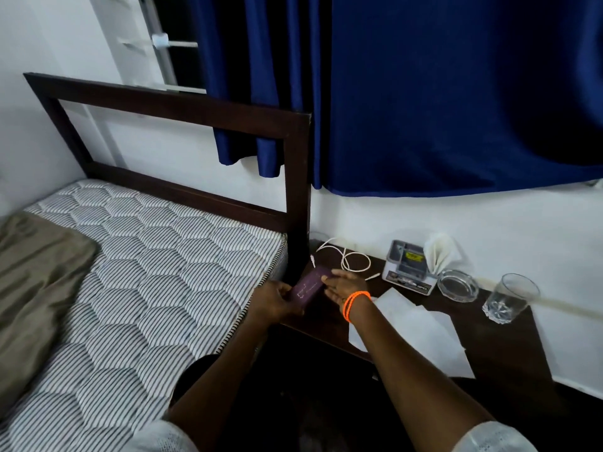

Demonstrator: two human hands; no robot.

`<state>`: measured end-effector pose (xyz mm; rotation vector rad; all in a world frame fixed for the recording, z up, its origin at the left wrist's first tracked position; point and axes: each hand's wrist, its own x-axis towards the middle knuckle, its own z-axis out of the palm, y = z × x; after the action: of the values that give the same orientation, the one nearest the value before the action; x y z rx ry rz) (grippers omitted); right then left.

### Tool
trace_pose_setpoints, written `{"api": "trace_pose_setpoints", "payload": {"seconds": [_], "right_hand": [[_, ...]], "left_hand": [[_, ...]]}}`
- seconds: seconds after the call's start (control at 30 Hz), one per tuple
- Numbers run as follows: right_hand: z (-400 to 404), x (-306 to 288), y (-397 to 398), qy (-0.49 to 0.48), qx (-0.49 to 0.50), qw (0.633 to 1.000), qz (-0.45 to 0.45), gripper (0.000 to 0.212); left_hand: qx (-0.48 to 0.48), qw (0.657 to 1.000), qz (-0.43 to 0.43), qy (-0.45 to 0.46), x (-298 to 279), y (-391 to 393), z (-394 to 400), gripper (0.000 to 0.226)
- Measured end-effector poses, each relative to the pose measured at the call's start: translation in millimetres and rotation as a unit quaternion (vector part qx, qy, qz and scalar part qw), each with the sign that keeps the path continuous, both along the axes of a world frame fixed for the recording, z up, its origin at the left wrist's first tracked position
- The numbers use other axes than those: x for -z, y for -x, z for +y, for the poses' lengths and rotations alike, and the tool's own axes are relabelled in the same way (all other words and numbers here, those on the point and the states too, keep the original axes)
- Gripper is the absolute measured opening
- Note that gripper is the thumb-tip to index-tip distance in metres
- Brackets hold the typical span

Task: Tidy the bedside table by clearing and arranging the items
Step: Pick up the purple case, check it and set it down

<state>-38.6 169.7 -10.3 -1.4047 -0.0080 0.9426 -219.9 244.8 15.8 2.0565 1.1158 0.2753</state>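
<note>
A small purple booklet (309,285) is held over the left end of the dark bedside table (509,347). My left hand (275,300) grips its lower left edge. My right hand (346,285), with orange bands at the wrist, lies with straight fingers against the booklet's right side. A white cable (350,259) is coiled on the table behind the booklet. Farther right stand a grey organiser box (408,267), a folded white napkin (439,252), a glass ashtray (458,285) and a drinking glass (510,298). White paper sheets (421,331) lie at the front.
The bed with a striped quilted mattress (146,282) and a dark wooden headboard (297,190) adjoins the table on the left. An olive cloth (32,275) lies on the mattress. Blue curtains (424,93) hang above the table against the white wall.
</note>
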Motion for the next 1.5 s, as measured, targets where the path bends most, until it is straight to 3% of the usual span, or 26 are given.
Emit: {"api": "trace_pose_setpoints", "payload": {"seconds": [0.3, 0.67, 0.87, 0.97, 1.07, 1.2, 1.5], "right_hand": [[15, 46, -5, 0.018, 0.018, 1.000, 0.006, 0.026], [20, 64, -18, 0.037, 0.016, 0.999, 0.004, 0.026], [18, 61, -22, 0.071, -0.001, 0.997, -0.035, 0.025], [16, 61, -31, 0.100, 0.004, 0.990, -0.098, 0.022], [19, 77, -53, 0.160, 0.007, 0.955, -0.249, 0.012], [12, 44, -65, 0.240, -0.056, 0.857, -0.452, 0.019], [20, 46, -77, 0.340, -0.109, 0.746, -0.561, 0.027]], "left_hand": [[0.000, 0.997, 0.079, -0.015, 31, -13, 8, 0.046], [-0.022, 0.996, 0.086, -0.002, 47, -26, 5, 0.055], [-0.030, 0.996, 0.078, 0.004, 47, -26, 3, 0.067], [-0.035, 0.997, 0.063, 0.002, 47, -27, 2, 0.075], [-0.054, 0.998, 0.037, -0.010, 41, -33, 2, 0.083], [-0.067, 0.997, -0.004, -0.047, 39, -47, 7, 0.082], [-0.063, 0.993, -0.016, -0.100, 39, -71, 17, 0.054]]}}
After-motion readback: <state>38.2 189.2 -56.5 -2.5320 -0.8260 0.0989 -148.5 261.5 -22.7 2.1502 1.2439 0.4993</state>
